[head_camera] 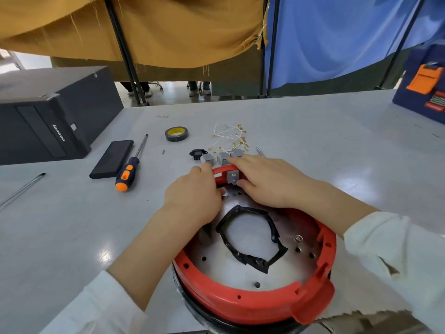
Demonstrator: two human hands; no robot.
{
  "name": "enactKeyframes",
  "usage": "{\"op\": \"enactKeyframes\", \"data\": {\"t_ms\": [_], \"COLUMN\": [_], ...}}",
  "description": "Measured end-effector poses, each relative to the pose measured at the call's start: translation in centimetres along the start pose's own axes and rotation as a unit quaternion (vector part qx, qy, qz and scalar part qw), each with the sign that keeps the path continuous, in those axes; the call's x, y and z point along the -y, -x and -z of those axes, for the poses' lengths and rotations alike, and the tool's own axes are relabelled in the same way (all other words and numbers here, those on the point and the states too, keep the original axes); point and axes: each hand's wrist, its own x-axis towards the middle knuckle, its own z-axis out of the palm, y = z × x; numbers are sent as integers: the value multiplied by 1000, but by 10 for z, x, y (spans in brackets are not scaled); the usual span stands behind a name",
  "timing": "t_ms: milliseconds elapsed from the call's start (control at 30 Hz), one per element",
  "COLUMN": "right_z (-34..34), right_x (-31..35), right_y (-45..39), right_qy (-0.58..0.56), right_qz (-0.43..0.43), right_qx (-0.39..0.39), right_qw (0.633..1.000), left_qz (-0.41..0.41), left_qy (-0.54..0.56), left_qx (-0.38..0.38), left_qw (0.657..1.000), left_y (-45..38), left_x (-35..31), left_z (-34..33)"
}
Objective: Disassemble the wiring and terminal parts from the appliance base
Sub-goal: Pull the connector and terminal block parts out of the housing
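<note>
Appliance base (255,302), red-rimmed with a metal floor and a torn black gasket ring (250,239), sitting at the near edge of the pale grey counter (313,141). Left hand (195,196) on the far rim, grip curled around the red edge; right hand (267,182) beside it, grip pinching a grey terminal block (232,177) mounted on that rim. Just beyond, loose grey blocks (222,157), a black socket (195,154) and white wires with brass terminals (231,136). Further toward the far edge, a roll of black tape (176,134). Left of the hands, an orange-handled screwdriver (128,172) and a black phone (112,159); at the left edge, a black computer tower (48,112). Behind the counter, ochre (168,27) and blue (337,32) curtains on black poles, feet visible underneath.
</note>
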Motion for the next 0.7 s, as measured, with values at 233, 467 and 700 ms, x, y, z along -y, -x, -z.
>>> {"op": "enactKeyframes", "data": {"t_ms": [233, 467, 700], "right_z": [2, -5, -6], "right_x": [7, 5, 5], "right_y": [-6, -17, -17], "right_qy": [-8, -16, -4], "right_qz": [26, -17, -27], "right_qx": [-17, -34, -34], "right_qw": [999, 999, 999], "left_qz": [-52, -116, -91], "left_qy": [51, 61, 73], "left_qx": [92, 21, 8], "left_qw": [993, 991, 993], "left_y": [-24, -34, -36], "left_x": [2, 6, 10], "left_z": [18, 6, 4]}}
